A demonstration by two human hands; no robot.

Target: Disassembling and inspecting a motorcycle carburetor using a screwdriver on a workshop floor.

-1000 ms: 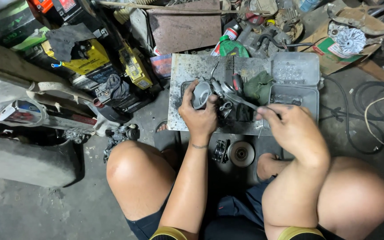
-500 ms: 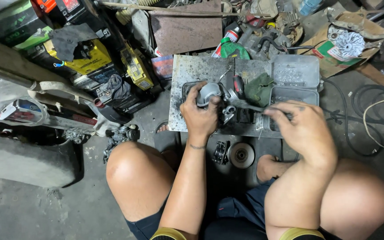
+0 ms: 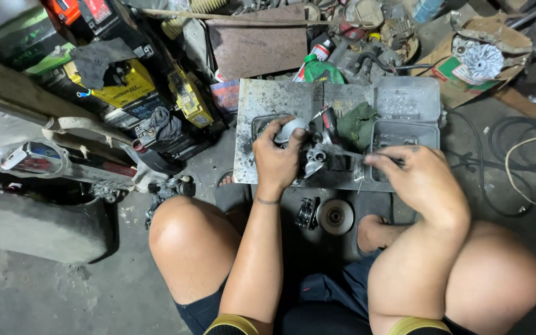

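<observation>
The left hand (image 3: 278,155) was wrapped tight around a small grey metal part (image 3: 305,149), pressing it down on the metal plate (image 3: 262,102) on the floor so it could not slip. The right hand (image 3: 420,180) was closed around a thin wrench (image 3: 342,152), whose tip touched the part. A green rag (image 3: 356,124) lay just beside them. A round disc (image 3: 335,216) sat between the knees.
</observation>
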